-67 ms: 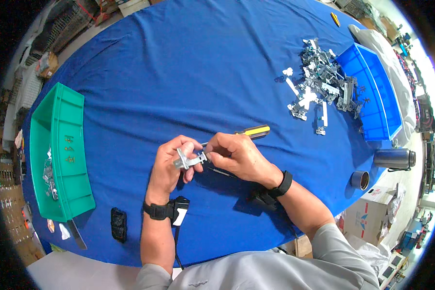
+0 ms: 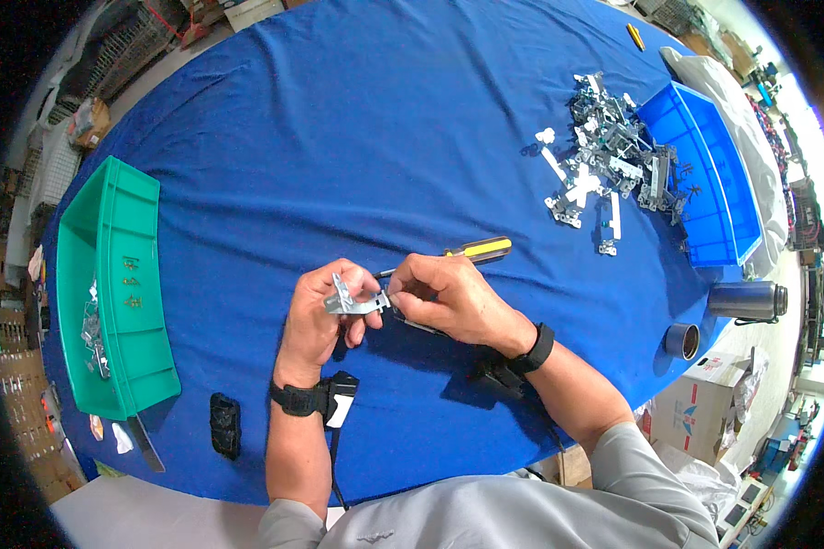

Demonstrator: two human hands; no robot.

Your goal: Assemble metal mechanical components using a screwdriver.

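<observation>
Head view shows a small metal bracket (image 2: 352, 302) pinched between both hands above the blue bench (image 2: 357, 137): the left hand (image 2: 319, 320) grips its left end, the right hand (image 2: 449, 297) clasps its right end, just below a yellow-handled screwdriver (image 2: 467, 250).

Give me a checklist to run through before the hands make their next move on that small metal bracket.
1. Left hand grips the metal bracket: ok, its fingers wrap round it.
2. Right hand at the bracket: ok, its fingertips meet the bracket's right end.
3. Screwdriver within reach: ok, it lies on the blue cloth just behind the right hand.
4. Stock of parts: ok, a pile of metal parts lies beside the blue bin.
5. Green bin has room: ok, only a few pieces inside.
6. Any screw seated in the bracket: cannot tell, too small.
</observation>
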